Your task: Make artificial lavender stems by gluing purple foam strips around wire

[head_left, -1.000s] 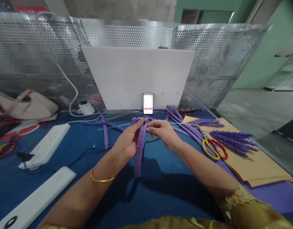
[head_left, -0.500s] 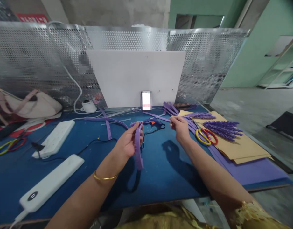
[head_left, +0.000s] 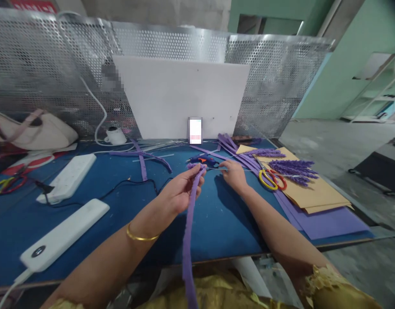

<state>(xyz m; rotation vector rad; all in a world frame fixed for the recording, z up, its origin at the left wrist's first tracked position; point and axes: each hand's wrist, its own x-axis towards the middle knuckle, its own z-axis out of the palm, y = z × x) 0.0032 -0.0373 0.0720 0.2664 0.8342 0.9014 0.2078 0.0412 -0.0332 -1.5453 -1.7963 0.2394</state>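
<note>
The left hand (head_left: 179,193) pinches a purple fringed paper strip (head_left: 188,234); dangling past the near edge of the blue worktop (head_left: 219,231), it could snag. Whether the right hand (head_left: 235,176) grips the thin pale wire (head_left: 213,168) is unclear.

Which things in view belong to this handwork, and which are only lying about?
Likely in the job: purple strip in the left hand, thin wire at the right hand, blue glue gun.

Apparently just lying about: handbag, white cup-like object.
</note>
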